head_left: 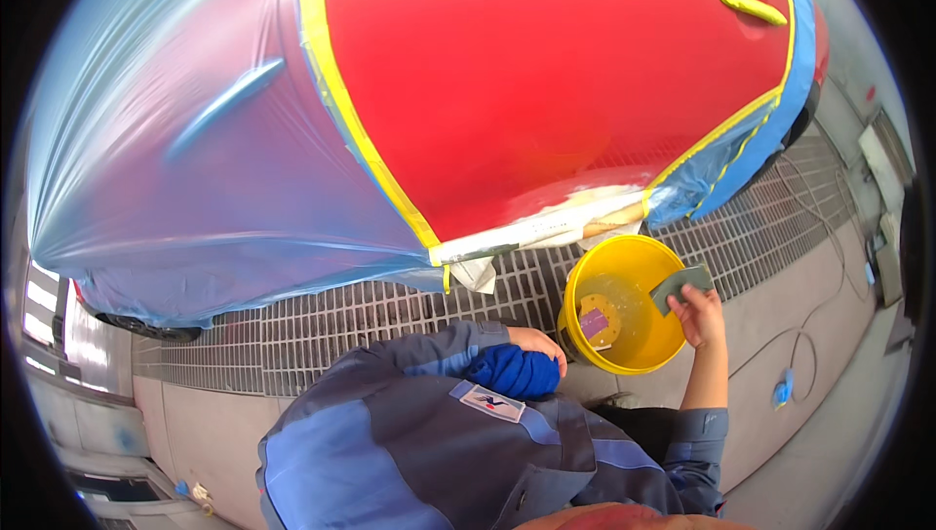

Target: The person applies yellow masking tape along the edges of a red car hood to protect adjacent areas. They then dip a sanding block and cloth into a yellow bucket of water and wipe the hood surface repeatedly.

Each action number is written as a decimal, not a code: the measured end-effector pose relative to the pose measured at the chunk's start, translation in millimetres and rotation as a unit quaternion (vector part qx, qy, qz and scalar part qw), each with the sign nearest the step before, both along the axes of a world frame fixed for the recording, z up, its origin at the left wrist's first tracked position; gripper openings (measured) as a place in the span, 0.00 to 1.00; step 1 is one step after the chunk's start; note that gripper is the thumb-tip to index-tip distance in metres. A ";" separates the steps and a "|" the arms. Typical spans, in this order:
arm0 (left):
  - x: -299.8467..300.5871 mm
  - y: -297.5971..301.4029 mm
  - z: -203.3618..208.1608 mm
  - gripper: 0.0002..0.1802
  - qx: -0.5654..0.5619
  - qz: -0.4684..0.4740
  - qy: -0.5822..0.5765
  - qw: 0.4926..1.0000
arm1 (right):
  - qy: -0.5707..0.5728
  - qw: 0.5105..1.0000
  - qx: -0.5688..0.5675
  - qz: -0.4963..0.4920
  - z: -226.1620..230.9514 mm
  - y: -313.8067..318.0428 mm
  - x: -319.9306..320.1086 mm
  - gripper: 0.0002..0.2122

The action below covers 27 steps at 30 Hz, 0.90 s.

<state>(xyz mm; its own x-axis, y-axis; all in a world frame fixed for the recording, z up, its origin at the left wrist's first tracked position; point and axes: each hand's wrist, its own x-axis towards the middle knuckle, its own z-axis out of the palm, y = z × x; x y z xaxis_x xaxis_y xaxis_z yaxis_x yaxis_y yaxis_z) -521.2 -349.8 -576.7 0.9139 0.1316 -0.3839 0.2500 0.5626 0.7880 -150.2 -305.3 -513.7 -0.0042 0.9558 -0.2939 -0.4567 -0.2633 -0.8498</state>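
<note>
My right hand (pixel 700 315) pinches a dark grey-green sheet of sandpaper (pixel 680 286) over the right rim of a yellow bucket (pixel 629 367). In the bucket lie a round yellowish disc with holes (pixel 609 311) and a small purple piece (pixel 594 323). My left hand (pixel 538 343) is close to my body, left of the bucket, its fingers curled over a bundled blue cloth (pixel 517 372). Ahead is a red car panel (pixel 507 81), edged with yellow masking tape (pixel 336 91). Yellow tape also covers its handle (pixel 753 6).
Blue-tinted plastic film (pixel 195 140) covers the car at left, and more film (pixel 707 164) hangs at right. Masking paper (pixel 536 231) runs along the panel's lower edge. Floor grating (pixel 322 340) lies below. A cable (pixel 814 335) and a blue object (pixel 783 389) lie at right.
</note>
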 end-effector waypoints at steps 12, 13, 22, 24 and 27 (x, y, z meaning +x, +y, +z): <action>-20.6 -19.5 -12.7 0.23 0.158 0.198 0.104 0.962 | -0.511 0.855 0.040 -0.078 -28.0 8.6 -2.8 0.31; -26.1 -22.4 -6.3 0.23 0.153 0.230 0.136 0.951 | -0.527 0.844 0.055 -0.085 -32.6 9.1 -0.5 0.29; -107.9 -96.1 80.9 0.46 0.205 0.260 0.124 0.935 | -0.362 0.931 -0.055 0.004 -43.9 3.9 -5.1 0.09; -108.3 -100.7 102.1 0.46 0.249 0.319 0.147 0.903 | -0.325 0.939 -0.110 0.019 -39.5 3.4 -9.5 0.10; -109.6 -90.5 143.7 0.46 0.473 0.451 0.149 0.743 | -0.399 0.912 -0.077 0.050 -33.9 3.6 -17.7 0.10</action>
<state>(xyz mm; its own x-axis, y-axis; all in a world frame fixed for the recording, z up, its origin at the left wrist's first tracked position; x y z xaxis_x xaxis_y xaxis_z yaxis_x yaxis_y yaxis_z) -630.9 -440.2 -433.0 0.1842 0.9776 0.1014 0.3504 -0.1617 0.9225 -167.8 -301.7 -547.6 0.1854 0.9097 -0.3715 0.3245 -0.4135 -0.8507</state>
